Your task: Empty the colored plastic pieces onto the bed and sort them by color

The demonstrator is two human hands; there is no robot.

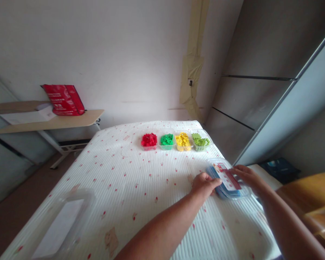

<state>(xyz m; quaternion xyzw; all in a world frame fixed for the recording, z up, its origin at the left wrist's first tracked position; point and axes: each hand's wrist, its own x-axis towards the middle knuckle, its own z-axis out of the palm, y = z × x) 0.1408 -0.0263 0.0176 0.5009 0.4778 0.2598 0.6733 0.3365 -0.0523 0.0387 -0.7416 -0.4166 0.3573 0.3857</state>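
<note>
A clear plastic box with a blue and red label lies on the white spotted tablecloth at the right edge. My left hand grips its left side with curled fingers. My right hand rests on its right side, fingers laid over the lid. Farther back stand several small clear trays in a row: red bricks, green bricks, yellow bricks and light green bricks.
A large clear lid or tray lies at the near left of the table. A wooden folding table with a red bag stands at the back left. A grey cabinet rises on the right, beside a wooden piece.
</note>
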